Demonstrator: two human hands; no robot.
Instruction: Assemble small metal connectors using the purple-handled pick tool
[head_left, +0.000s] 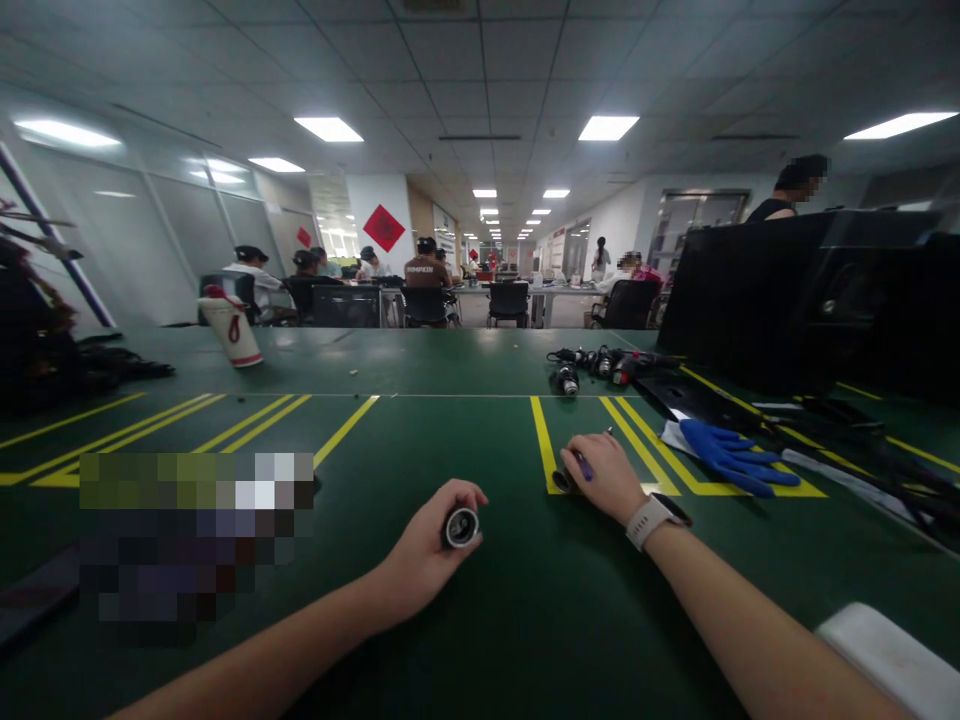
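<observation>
My left hand [431,550] is closed around a short black cylinder with a silver rim [460,527]. Its round end faces me, and some detail shows inside the rim. To the right, my right hand [606,478] rests low over the yellow-taped part of the green table, fingers curled. A small purple piece [584,466] shows at its fingers; its kind cannot be made out. By the fingertips is a small dark round part [562,482], and I cannot tell whether the hand grips it. A watch with a light strap [649,520] is on the right wrist.
Several black-and-silver parts [600,362] lie beyond my right hand. Right of it are a blue glove [724,455], cables [862,430] and a large black case [780,310]. A paper cup [234,330] stands far left; a white object [889,655] lies near right. People sit in the background.
</observation>
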